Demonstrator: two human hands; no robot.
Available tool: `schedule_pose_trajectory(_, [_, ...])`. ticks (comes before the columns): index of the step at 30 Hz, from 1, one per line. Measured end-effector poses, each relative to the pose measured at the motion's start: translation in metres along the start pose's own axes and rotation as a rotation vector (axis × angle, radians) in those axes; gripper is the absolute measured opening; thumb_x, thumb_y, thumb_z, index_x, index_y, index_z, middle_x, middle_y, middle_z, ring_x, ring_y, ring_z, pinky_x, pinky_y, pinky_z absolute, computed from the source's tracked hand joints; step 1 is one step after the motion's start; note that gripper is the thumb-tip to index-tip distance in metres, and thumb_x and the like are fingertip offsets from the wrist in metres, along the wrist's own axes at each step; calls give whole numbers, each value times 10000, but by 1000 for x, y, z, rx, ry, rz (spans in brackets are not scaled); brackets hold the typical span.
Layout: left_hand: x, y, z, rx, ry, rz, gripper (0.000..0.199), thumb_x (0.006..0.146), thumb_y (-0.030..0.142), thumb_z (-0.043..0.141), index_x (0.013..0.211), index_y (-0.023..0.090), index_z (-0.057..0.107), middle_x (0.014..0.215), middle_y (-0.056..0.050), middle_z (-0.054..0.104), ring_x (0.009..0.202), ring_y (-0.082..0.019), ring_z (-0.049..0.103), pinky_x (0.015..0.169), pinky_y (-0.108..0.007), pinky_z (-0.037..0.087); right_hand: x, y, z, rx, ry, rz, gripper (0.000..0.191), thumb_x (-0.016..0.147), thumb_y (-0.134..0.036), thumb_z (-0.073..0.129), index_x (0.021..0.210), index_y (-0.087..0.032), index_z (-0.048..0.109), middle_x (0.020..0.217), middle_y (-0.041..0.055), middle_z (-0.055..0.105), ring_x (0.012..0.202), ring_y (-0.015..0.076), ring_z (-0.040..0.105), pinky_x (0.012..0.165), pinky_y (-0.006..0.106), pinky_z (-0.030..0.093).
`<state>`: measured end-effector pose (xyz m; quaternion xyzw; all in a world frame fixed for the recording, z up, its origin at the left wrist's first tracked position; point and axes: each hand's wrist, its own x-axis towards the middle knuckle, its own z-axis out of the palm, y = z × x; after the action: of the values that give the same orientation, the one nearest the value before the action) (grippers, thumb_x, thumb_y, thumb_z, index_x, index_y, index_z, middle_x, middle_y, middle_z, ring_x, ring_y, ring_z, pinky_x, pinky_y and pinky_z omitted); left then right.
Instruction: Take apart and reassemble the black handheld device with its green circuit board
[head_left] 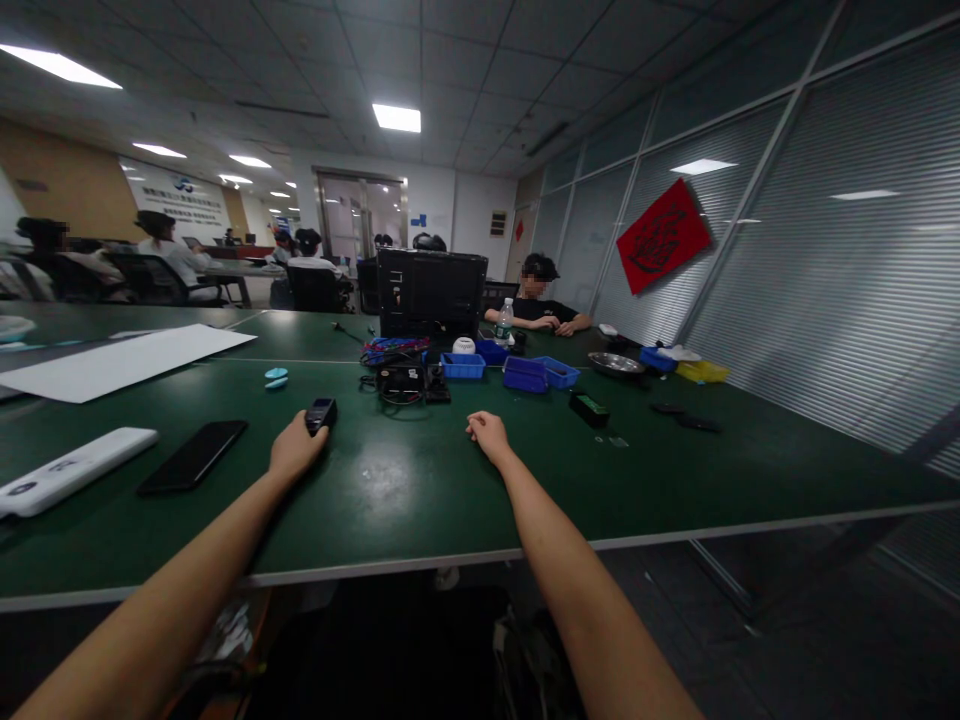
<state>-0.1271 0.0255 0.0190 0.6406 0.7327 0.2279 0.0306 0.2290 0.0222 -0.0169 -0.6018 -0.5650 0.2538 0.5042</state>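
On the left part of the green table, my left hand (296,446) is closed around a small black handheld device (321,413). A little screen shows on the device's upper face, but its exact kind is unclear. My right hand (487,433) rests on the table near the middle, its fingers loosely curled, and no object shows in it. A black smartphone (193,456) lies flat to the left of my left hand. Beyond that hand are two small light-blue pieces (276,378). Black electronics with cables (401,382) sit beyond and between my hands.
A white elongated device (79,470) and a white sheet (127,360) lie at left. Blue trays (463,366), a water bottle (505,318) and a monitor (431,290) stand farther back. At right are a green-topped black box (589,408) and a metal dish (616,364). A person (544,300) sits opposite.
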Motion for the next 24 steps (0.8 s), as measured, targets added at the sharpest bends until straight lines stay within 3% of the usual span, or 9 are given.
schedule_pose_trajectory(10, [-18, 64, 39, 13, -16, 178, 608, 793, 476, 384, 1271, 100, 367, 1061, -165, 609, 946, -259, 586, 778, -320, 431, 4, 4, 3, -39, 1, -8, 150, 747, -166, 475, 796, -137, 613, 605, 9, 623, 448, 77, 513, 454, 169, 398])
schedule_pose_trajectory(18, [-49, 130, 60, -21, -60, 294, 600, 781, 484, 428, 1269, 140, 369, 1048, -151, 613, 952, -246, 577, 786, -307, 402, 4, 6, 4, -61, -2, -8, 146, 736, -175, 471, 769, -149, 611, 611, 3, 625, 454, 83, 519, 487, 183, 415])
schedule_pose_trajectory(24, [-68, 169, 77, -117, -82, 293, 661, 762, 494, 471, 1290, 120, 336, 1061, -173, 605, 1007, -264, 553, 818, -325, 383, -4, -4, 3, -180, 25, -39, 204, 790, -237, 417, 773, -171, 609, 638, 1, 617, 530, 104, 548, 559, 205, 427])
